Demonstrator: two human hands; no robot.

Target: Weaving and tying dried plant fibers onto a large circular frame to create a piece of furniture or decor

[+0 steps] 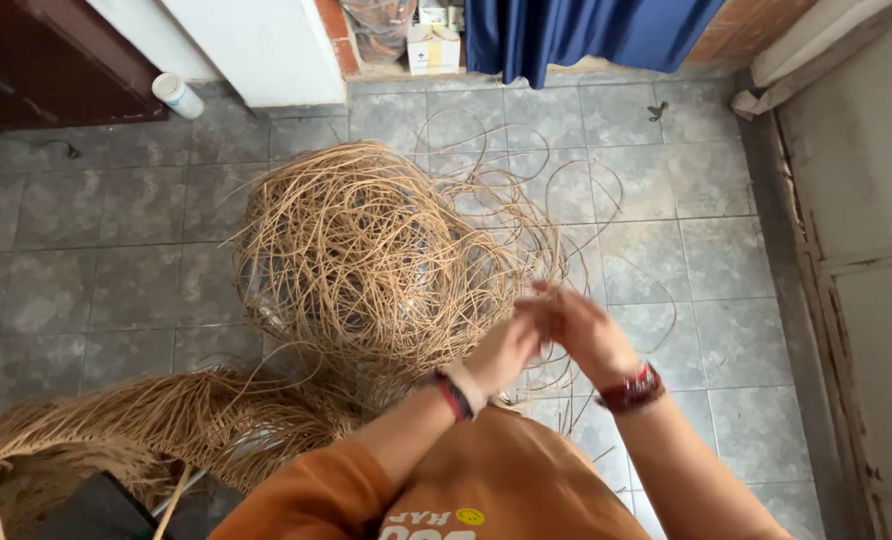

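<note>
Nearest the lens: orange shirt [496, 470], sleeves pushed up, both forearms reaching out over the grey tiled floor [96, 220]. On the left wrist, a red and dark wristband [454, 393]; on the right, a red watch [634, 387].

Left hand [506, 350] and right hand [578, 322] meeting just beyond the chest, touching or all but touching, fingers drawn together at the near edge of the cane tangle [366, 250]. Blurred by motion; impossible to tell whether either hand pinches a strand or merely brushes through them. Thin loops of cane running past and under both hands.

The tangle itself: a big, loose, rounded nest of pale brown strands, resting on the floor straight ahead, stray loops sprawling off to the right. Down at lower left, well apart from the hands, a flatter sheaf of fibres [116, 420] curving along the floor.

Judging by the pose: the picking-out stage, one strand being sought or teased free at the nest's rim. Next move calls for a firm pinch on a single strand and a slow, steady draw, to avoid dragging neighbouring loops along or tightening a snarl.

Farther off: a blue curtain [586, 30], a white canister [178, 95] lying on its side.
</note>
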